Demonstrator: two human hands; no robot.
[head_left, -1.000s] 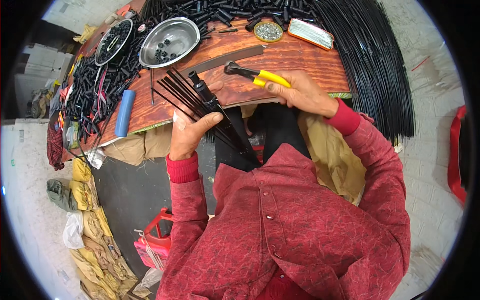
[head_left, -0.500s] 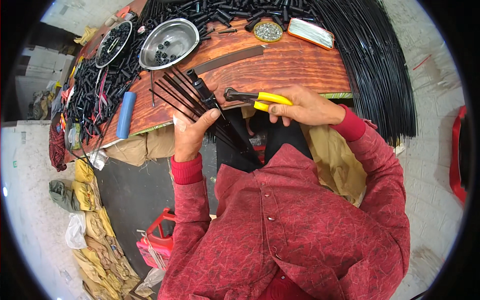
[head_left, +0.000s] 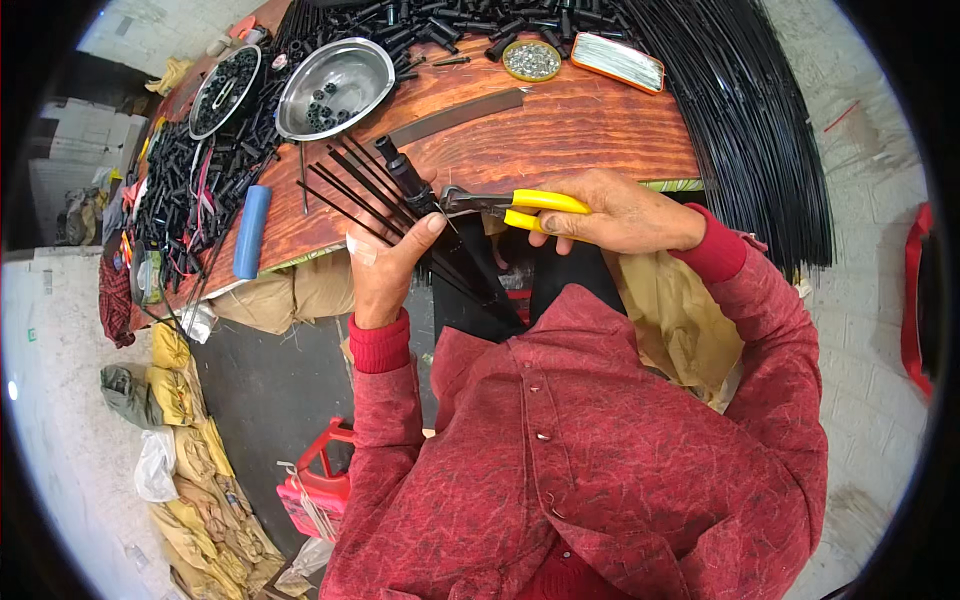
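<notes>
My left hand point(head_left: 380, 275), with a white patch near its thumb, is closed around a fanned bundle of thin black rods point(head_left: 352, 198) and a thicker black stepped tube point(head_left: 404, 176). The thumb presses on the tube's lower part, and the rods slant down toward my lap. In my right hand point(head_left: 625, 212) are pincers with yellow handles point(head_left: 550, 201). Their dark jaws lie right beside the tube, close to my left thumb tip. Whether the jaws grip a small piece there, I cannot tell.
On the wooden table point(head_left: 600, 145) stand a steel bowl point(head_left: 365, 85) with a few black pieces, a round dish point(head_left: 532, 60) of small metal bits and a rectangular tin point(head_left: 618, 62). Heaped black tubes point(head_left: 200, 180), a blue cylinder point(head_left: 252, 232) and long black rods point(head_left: 770, 140) lie around.
The pincers in my right hand have moved left, up against the black tube. My left hand has shifted slightly right and still holds the bundle.
</notes>
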